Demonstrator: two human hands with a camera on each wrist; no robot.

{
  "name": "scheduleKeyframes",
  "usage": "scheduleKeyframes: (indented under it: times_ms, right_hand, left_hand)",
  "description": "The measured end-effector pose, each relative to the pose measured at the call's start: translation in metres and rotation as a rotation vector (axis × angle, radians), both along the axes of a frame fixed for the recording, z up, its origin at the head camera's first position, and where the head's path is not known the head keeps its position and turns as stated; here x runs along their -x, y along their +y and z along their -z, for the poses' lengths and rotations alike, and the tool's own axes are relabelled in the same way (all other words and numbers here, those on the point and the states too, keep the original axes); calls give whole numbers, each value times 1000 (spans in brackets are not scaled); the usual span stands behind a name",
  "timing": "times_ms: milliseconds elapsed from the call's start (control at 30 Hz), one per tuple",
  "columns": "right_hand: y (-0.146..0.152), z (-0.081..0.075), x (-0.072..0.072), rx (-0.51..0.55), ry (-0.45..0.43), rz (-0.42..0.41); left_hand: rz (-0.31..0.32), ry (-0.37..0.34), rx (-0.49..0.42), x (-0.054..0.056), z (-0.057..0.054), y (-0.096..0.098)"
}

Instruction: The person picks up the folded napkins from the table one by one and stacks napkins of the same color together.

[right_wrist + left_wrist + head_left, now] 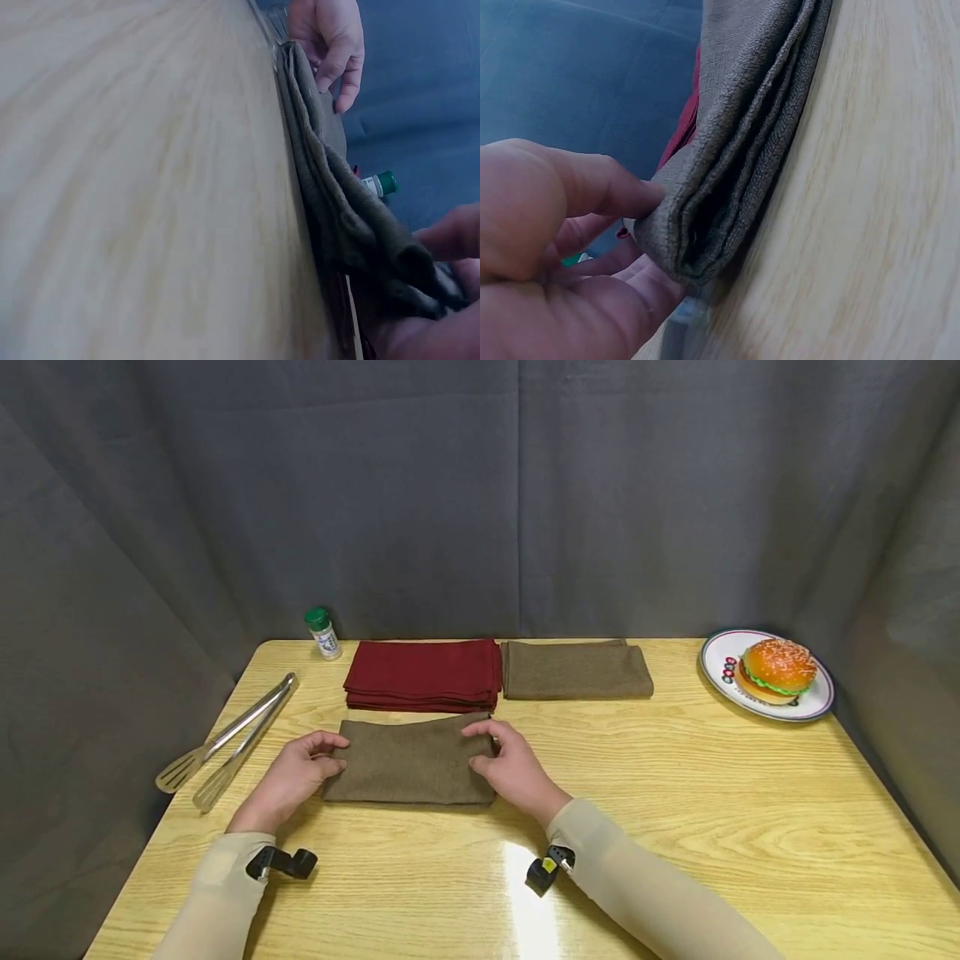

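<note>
A folded brown cloth (412, 762) lies on the table in front of me, its layers stacked. At its left end my left hand (298, 777) pinches the folded edge; in the left wrist view the fingertips (649, 196) press against the fold. My right hand (517, 774) holds the other end, with thumb and index finger on top. In the right wrist view that end of the cloth (360, 217) is raised slightly off the wood, between the fingers. Some fingers of both hands are hidden by the cloth.
Behind it lie a stack of red cloths (423, 672) and another folded brown cloth (577, 671). Metal tongs (251, 718) and a green-capped shaker (323, 633) are at the left. A plate (720, 693) bearing a burger (777, 670) stands at the back right. Grey curtains (450, 510) surround the table.
</note>
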State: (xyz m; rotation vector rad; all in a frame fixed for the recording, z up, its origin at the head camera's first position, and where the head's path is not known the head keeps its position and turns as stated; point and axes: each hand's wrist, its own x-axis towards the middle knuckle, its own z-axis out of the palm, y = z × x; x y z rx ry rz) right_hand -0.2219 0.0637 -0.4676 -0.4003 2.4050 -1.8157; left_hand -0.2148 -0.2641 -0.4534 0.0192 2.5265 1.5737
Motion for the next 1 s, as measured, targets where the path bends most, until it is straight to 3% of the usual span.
scheduleKeyframes:
  times_ms: [400,1000]
  right_hand:
    - [1,2,-1,2,-117,181]
    - [11,-14,1,192,-280,178]
  left_hand:
    - [0,0,1,-2,1,-2]
    - [-25,84,-34,-9,-8,2]
